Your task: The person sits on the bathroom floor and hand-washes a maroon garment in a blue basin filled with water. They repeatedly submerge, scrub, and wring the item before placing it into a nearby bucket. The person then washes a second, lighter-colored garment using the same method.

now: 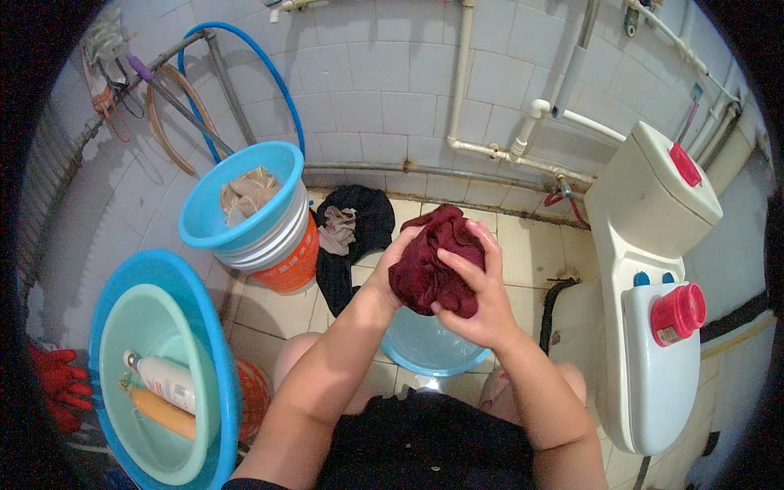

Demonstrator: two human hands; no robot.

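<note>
A bunched, wet-looking dark red cloth (433, 265) is held up between both my hands. My left hand (394, 263) grips its left side, the fingers mostly hidden behind the fabric. From the right, my right hand (480, 298) presses on it with curled fingers across its front. Right below the cloth, a light blue basin (433, 347) stands on the tiled floor between my legs, partly covered by my hands and the cloth. Whether the cloth touches the basin's rim I cannot tell.
Left, a blue basin (282, 159) holding beige cloth sits on an orange-and-white bucket (290, 261). Dark clothing (359, 216) lies on the floor. Nearer, a green basin (114, 327) with bottles rests in a larger blue one (159, 265). A toilet (653, 212) with a red tub (674, 314) stands right.
</note>
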